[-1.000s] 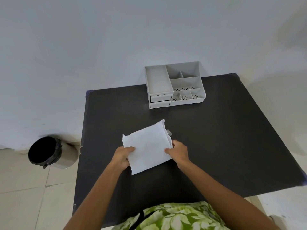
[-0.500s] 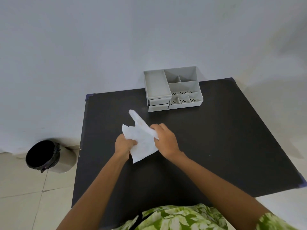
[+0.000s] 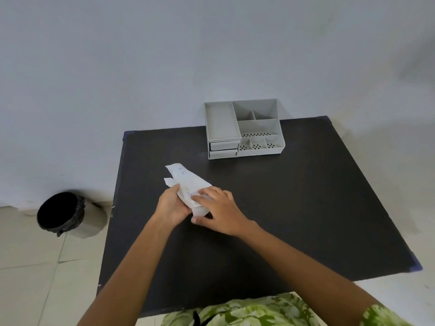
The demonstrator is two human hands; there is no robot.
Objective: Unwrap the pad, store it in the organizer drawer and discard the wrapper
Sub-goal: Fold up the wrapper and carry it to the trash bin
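- The pad (image 3: 188, 184) is white and still in its wrapper. It is held just over the table (image 3: 294, 208), near the middle and a bit to the left.
- The far end of the wrapper sticks up and away from the hands, with small print on it. A torn flap hangs at its left side.
- The left hand (image 3: 170, 207) holds the left side of the pad, with fingers closed on it.
- The right hand (image 3: 220, 208) lies over the near right part of the pad, with fingers pressed on it. Its thumb is tucked under the near end.
- The organizer (image 3: 244, 130) is grey and sits at the far edge of the table, well apart from the hands. Its two small drawers at the front left are shut.
- A bin (image 3: 68, 215) with a black bag stands on the floor to the left of the table.
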